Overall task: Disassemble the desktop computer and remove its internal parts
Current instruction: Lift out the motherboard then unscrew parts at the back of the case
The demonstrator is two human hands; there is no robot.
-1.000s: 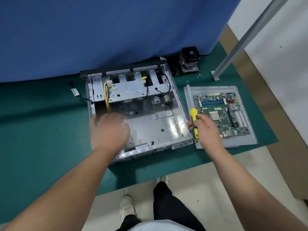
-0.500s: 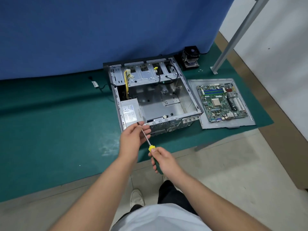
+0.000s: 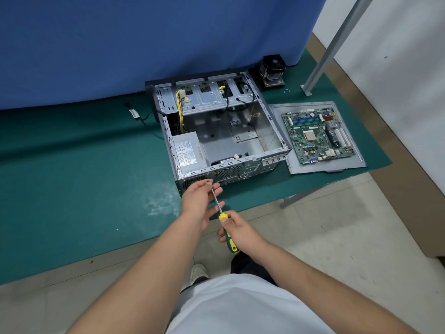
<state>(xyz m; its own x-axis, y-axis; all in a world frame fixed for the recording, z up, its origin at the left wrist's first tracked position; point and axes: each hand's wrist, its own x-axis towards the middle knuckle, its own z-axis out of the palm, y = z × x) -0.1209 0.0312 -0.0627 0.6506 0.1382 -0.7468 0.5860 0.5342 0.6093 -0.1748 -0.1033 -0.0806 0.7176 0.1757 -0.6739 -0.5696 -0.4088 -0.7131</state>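
The open desktop case [image 3: 240, 141] lies on a green mat [image 3: 72, 177], its rear panel facing me. A grey power supply [image 3: 189, 153] sits in its near left corner, with yellow cables [image 3: 179, 104] behind it. My right hand [image 3: 240, 231] grips the yellow-green handle of a screwdriver [image 3: 227, 233]. The shaft points up and left to the case's rear panel, just below the power supply. My left hand [image 3: 198, 201] pinches the shaft close to its tip. The motherboard [image 3: 317, 136] lies on the removed side panel [image 3: 337, 166], right of the case.
A CPU cooler [image 3: 272, 71] stands behind the case at the blue curtain. A loose cable with a white tag [image 3: 134, 114] lies left of the case. A slanted metal post [image 3: 322, 59] meets the mat at the back right. Bare floor is under me.
Both hands have drawn back from the case's top to its rear panel. My left hand left the power supply and took the screwdriver's shaft. The view has pulled back.
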